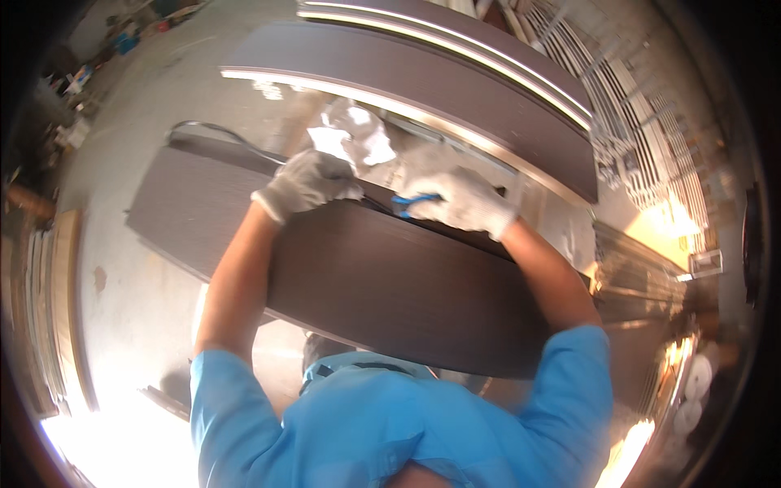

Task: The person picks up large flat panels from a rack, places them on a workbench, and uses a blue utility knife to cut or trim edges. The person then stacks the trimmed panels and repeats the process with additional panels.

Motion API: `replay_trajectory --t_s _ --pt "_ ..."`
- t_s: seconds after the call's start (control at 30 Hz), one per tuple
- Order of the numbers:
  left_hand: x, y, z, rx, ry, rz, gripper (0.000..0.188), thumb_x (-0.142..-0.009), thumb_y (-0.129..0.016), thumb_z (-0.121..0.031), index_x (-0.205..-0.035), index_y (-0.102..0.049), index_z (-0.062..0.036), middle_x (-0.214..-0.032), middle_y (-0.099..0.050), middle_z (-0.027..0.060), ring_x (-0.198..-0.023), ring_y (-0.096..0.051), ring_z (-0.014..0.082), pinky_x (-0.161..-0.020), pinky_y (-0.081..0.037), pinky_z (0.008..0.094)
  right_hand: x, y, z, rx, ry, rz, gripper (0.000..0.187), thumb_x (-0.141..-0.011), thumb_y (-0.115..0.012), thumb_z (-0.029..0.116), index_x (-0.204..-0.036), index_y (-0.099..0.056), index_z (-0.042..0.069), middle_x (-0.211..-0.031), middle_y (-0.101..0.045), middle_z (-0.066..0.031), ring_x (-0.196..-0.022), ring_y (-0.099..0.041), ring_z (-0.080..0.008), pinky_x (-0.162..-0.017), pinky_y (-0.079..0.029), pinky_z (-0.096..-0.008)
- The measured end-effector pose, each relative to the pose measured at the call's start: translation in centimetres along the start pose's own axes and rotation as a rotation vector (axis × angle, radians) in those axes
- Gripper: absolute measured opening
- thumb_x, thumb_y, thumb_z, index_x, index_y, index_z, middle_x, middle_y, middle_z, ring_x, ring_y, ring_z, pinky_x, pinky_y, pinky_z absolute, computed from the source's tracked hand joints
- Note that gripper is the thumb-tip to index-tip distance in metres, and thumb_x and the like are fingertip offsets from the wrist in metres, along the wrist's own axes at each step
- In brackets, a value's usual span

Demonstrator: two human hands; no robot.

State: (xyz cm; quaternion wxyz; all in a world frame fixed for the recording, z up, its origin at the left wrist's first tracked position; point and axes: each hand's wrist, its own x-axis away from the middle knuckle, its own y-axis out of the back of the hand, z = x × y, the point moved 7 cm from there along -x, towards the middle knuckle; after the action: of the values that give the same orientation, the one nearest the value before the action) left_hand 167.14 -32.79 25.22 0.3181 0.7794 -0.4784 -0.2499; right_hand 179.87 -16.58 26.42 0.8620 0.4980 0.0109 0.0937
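A long dark brown panel (390, 281) lies crosswise in front of me. Along its far edge, my left hand (311, 185), in a white work glove, is closed on a thin dark strip (244, 143). That strip curls up in a loose loop past the panel's left end. A little to the right, my gloved right hand (460, 203) grips a blue-handled tool (413, 199) close to the same edge. Its working end is blurred, so its exact kind does not show. The two hands are a short gap apart.
Beyond my panel lie more brown panels (407, 69) with pale bright edges. Crumpled white wrapping (354, 134) sits between them and my hands. Long stacked profiles (590, 89) run along the right, and boards (65, 301) stand at the left.
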Motion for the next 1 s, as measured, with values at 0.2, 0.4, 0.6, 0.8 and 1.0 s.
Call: replay_trajectory --t_s 0.2,0.4,0.6,0.8,1.0 --pt "6.5 14.6 10.8 -0.136 0.252 -0.133 0.017 -0.085 -0.074 -0.022 -0.093 -0.075 -0.0072 -0.078 -0.07 0.0044 -0.075 -0.065 0.0135 -0.071 -0.052 0.0317 0.1 0.5 -0.3 0.025 -0.2 0.112 0.031 -0.082 -0.076 0.026 -0.11 -0.073 0.013 -0.095 -0.072 -0.0141 -0.087 -0.068 -0.0304 -0.082 -0.051 -0.0377" --pt "11.1 23.9 21.8 -0.092 0.404 -0.205 0.02 -0.088 -0.073 -0.02 -0.1 -0.073 -0.0037 -0.082 -0.07 0.0027 -0.079 -0.063 0.0131 -0.074 -0.052 0.0321 0.1 0.8 0.9 -0.227 -0.3 0.055 0.03 -0.082 -0.074 0.017 -0.108 -0.072 0.003 -0.098 -0.072 -0.0158 -0.086 -0.067 -0.0256 -0.081 -0.05 -0.0339" --pt "13.2 25.1 28.0 -0.114 0.372 -0.398 0.025 -0.091 -0.069 -0.024 -0.103 -0.07 -0.0021 -0.087 -0.067 0.0033 -0.083 -0.062 0.0147 -0.079 -0.05 0.0307 0.4 0.9 1.4 -0.275 -0.446 0.036 0.031 -0.081 -0.074 0.014 -0.11 -0.072 0.003 -0.094 -0.072 -0.0115 -0.084 -0.066 -0.0187 -0.079 -0.05 -0.031" --pt "15.7 24.8 32.2 -0.219 0.468 -0.582 0.039 -0.097 -0.061 -0.035 -0.115 -0.068 -0.0001 -0.108 -0.071 0.0151 -0.102 -0.064 0.0218 -0.092 -0.047 0.0345 0.2 0.9 0.2 -0.257 -0.285 0.059 0.029 -0.083 -0.073 0.017 -0.111 -0.073 0.008 -0.097 -0.074 -0.0119 -0.086 -0.07 -0.0236 -0.078 -0.052 -0.0336" --pt "15.5 24.5 33.2 -0.002 0.63 -0.542 0.034 -0.098 -0.06 -0.031 -0.099 -0.067 0.0021 -0.088 -0.067 0.0044 -0.084 -0.054 0.0143 -0.079 -0.045 0.0311 -0.5 0.2 1.2 -0.131 -0.179 0.022 0.031 -0.082 -0.075 0.023 -0.11 -0.073 0.01 -0.098 -0.074 -0.0109 -0.089 -0.071 -0.0266 -0.079 -0.053 -0.0359"
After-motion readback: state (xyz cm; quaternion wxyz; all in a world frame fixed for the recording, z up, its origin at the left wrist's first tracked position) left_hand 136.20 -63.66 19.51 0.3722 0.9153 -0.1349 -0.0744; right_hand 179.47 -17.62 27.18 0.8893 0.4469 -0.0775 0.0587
